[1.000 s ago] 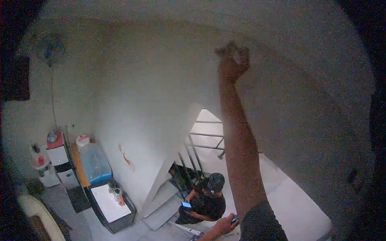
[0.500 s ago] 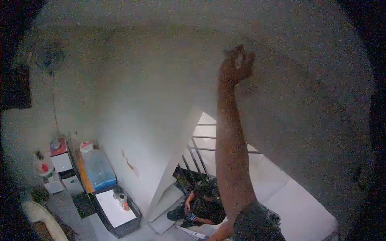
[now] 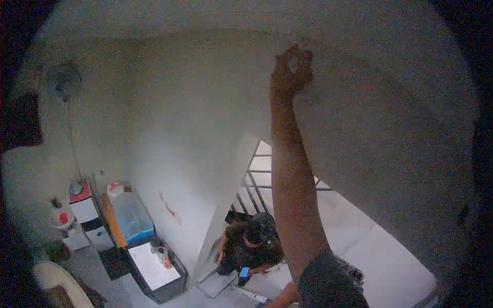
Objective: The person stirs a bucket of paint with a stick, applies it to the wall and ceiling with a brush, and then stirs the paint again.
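Fingers of the right hand [image 3: 291, 77] curl at 1 o'clock, any pinched item's weight, stiffness and best hold being indiscernible

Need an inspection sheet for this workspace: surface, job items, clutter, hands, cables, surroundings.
Surface: wall, dimly lit, with a marked patch lower down.
Job items: none identifiable; image too grainy at the fingers.
Clutter: bottles on a white-topped cabinet; blue-based clear bin behind it.
Hands: right hand raised high, near the ceiling line, fingers bent, grip unclear; left hand not visible.
Cables: cord hanging below the wall fan.
Surroundings: seated person below, lit screen in front; metal railing behind.
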Tool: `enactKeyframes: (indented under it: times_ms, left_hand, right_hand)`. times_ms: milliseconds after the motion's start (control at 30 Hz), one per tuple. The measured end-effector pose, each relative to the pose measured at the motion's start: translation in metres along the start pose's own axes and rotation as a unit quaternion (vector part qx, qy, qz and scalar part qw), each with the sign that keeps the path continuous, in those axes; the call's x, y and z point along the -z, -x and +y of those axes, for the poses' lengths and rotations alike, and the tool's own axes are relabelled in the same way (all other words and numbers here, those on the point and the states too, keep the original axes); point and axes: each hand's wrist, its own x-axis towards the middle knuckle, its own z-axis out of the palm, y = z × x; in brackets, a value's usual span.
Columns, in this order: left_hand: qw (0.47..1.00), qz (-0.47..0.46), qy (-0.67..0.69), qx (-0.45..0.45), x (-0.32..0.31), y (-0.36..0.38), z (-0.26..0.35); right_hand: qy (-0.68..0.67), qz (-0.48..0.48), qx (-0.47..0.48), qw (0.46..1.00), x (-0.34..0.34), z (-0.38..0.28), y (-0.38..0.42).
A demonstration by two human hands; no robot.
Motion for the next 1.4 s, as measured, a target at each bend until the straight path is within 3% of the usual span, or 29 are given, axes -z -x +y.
enactKeyframes:
  times_ms: [33, 67, 100, 167, 200, 233, 267, 300, 367, 400, 467, 500, 567, 600, 667, 700, 733, 767, 900, 933, 967, 1000, 1067, 1100, 1167, 1300, 1333, 1367, 1400]
  left_hand:
    - [1.0, 0.004, -0.015, -0.006, 0.02, -0.012, 0.024]
    - [1.0, 0.007, -0.028, -0.011, 0.022, -0.015, 0.022]
    - [0.999, 0.011, -0.041, -0.017, 0.022, -0.022, 0.024]
    - [0.997, 0.018, -0.068, -0.032, 0.008, -0.023, 0.025]
    - [0.996, 0.021, -0.081, -0.04, 0.001, -0.022, 0.027]
    - [0.996, 0.022, -0.081, -0.04, 0.012, 0.024, 0.022]
    - [0.989, -0.005, 0.139, 0.049, 0.05, 0.012, 0.016]
    - [0.926, -0.032, 0.352, 0.135, 0.207, -0.021, 0.018]
    - [0.9, -0.04, 0.397, 0.178, 0.303, -0.028, 0.02]
    - [0.87, -0.047, 0.438, 0.221, 0.318, -0.028, 0.019]
    - [0.874, -0.032, 0.432, 0.221, 0.307, -0.029, 0.018]
    - [0.877, -0.017, 0.426, 0.222, 0.301, -0.027, 0.016]
    - [0.873, -0.049, 0.426, 0.232, 0.324, -0.029, 0.014]
    - [0.869, -0.082, 0.427, 0.236, 0.334, -0.03, 0.014]
    - [0.872, -0.074, 0.424, 0.232, 0.333, -0.028, 0.019]
    - [0.876, -0.066, 0.42, 0.227, 0.328, -0.027, 0.021]
    - [0.881, -0.059, 0.414, 0.222, 0.321, -0.025, 0.022]
    - [0.887, -0.05, 0.405, 0.218, 0.314, -0.024, 0.02]
    - [0.905, -0.024, 0.376, 0.196, 0.276, -0.02, 0.016]
    - [0.905, -0.026, 0.375, 0.196, 0.259, -0.02, 0.015]
    - [0.918, 0.001, 0.372, 0.137, 0.237, -0.02, 0.014]
    - [0.926, 0.027, 0.368, 0.076, 0.226, -0.019, 0.013]
    - [0.891, 0.002, 0.444, 0.097, 0.323, -0.028, 0.014]
    - [0.847, -0.02, 0.518, 0.119, 0.379, -0.016, 0.006]
    - [0.876, 0.025, 0.468, 0.115, 0.286, -0.017, 0.015]
    - [0.893, 0.229, 0.377, 0.089, 0.297, -0.024, 0.023]
    - [0.892, 0.231, 0.379, 0.089, 0.317, -0.024, 0.021]
    - [0.901, 0.098, 0.403, 0.129, 0.337, -0.024, 0.017]
    - [0.892, -0.036, 0.419, 0.167, 0.348, -0.026, 0.012]
  right_hand:
    - [0.313, -0.074, 0.208, 0.924, 0.011, -0.009, 0.003]
    - [0.579, -0.137, 0.384, 0.706, 0.017, -0.012, 0.006]
    - [0.579, -0.139, 0.383, 0.707, 0.017, -0.011, 0.009]
    - [0.506, -0.064, 0.233, 0.828, 0.009, -0.011, 0.018]
    - [0.507, -0.064, 0.233, 0.828, 0.006, -0.01, 0.019]
    - [0.552, -0.08, 0.27, 0.785, 0.003, -0.008, 0.016]
    - [0.595, -0.095, 0.306, 0.737, 0.0, -0.004, 0.011]
    - [0.635, -0.109, 0.34, 0.685, -0.003, 0.0, 0.004]
    - [0.704, -0.136, 0.4, 0.571, -0.01, 0.011, -0.01]
    - [0.704, -0.136, 0.399, 0.572, -0.01, 0.021, -0.018]
    - [0.583, -0.2, 0.304, 0.726, -0.005, 0.046, -0.041]
    - [0.582, -0.198, 0.301, 0.729, 0.008, 0.053, -0.059]
    - [0.303, -0.224, 0.097, 0.921, 0.02, 0.049, -0.082]
    - [0.302, -0.224, 0.096, 0.922, 0.019, 0.043, -0.078]
    - [0.643, -0.184, 0.215, 0.712, -0.019, -0.006, -0.027]
    - [0.642, -0.185, 0.214, 0.712, -0.014, -0.004, -0.029]
    - [0.334, -0.199, 0.096, 0.916, -0.005, -0.001, -0.035]
    - [-0.029, -0.184, -0.036, 0.982, 0.002, 0.005, -0.044]
    - [-0.028, -0.146, -0.082, 0.985, 0.009, 0.034, -0.063]
    - [0.28, -0.154, 0.066, 0.945, -0.004, 0.042, -0.042]
    - [0.556, -0.143, 0.205, 0.793, -0.011, 0.046, -0.027]
    - [0.556, -0.14, 0.206, 0.793, -0.015, 0.05, -0.028]
    - [0.725, -0.156, 0.216, 0.635, -0.021, 0.054, -0.035]
    - [0.725, -0.154, 0.215, 0.636, -0.015, 0.058, -0.039]
    - [0.573, -0.128, 0.419, 0.692, 0.001, 0.066, -0.046]
    - [0.56, -0.127, 0.206, 0.793, 0.002, -0.018, -0.016]
    - [0.633, -0.134, 0.358, 0.674, 0.027, -0.017, -0.031]
    - [0.677, -0.134, 0.495, 0.527, 0.041, -0.016, -0.04]
    - [0.675, -0.135, 0.496, 0.529, 0.031, -0.02, -0.031]
